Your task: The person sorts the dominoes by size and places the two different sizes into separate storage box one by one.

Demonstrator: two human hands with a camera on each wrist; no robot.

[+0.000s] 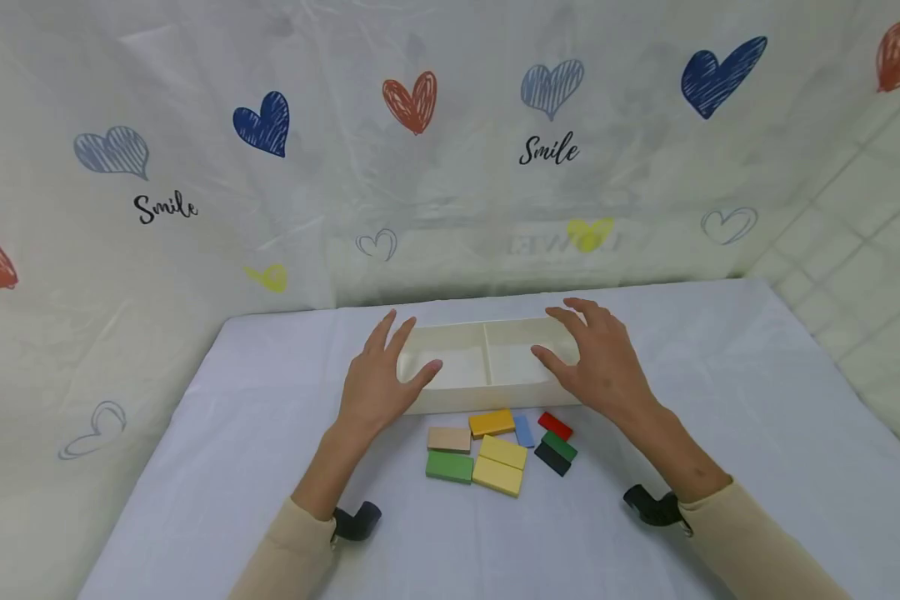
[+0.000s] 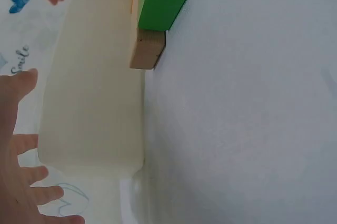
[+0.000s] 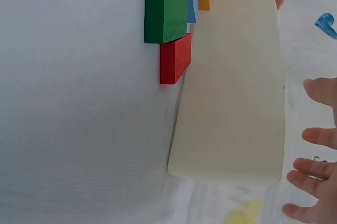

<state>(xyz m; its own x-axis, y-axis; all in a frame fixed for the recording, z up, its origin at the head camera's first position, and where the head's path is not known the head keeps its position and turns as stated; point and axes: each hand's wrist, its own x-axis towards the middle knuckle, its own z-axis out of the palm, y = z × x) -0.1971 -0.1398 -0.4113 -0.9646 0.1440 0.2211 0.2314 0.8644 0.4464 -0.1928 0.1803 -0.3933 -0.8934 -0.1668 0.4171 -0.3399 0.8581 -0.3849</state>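
Observation:
A cream tray (image 1: 453,401), split by a divider into two compartments, stands toward the back of the table. My left hand (image 1: 377,383) hovers at its left end, fingers spread and thumb over the left compartment. At the opposite end my right hand (image 1: 606,362) is held likewise, its thumb over the right compartment. Nothing is held by either hand. In both wrist views the fingers stay spread beside the tray's upper edge. Just in front of the tray lie an orange block (image 1: 491,423), a tan block (image 1: 448,439) and a red block (image 1: 555,426).
Nearer me are a light green block (image 1: 449,467), two yellow blocks (image 1: 498,476), a dark green block (image 1: 559,446) and a black block (image 1: 552,459). A blue block (image 1: 523,432) lies among them. White cloth (image 1: 270,400) covers the table; a heart-printed curtain (image 1: 465,183) hangs behind.

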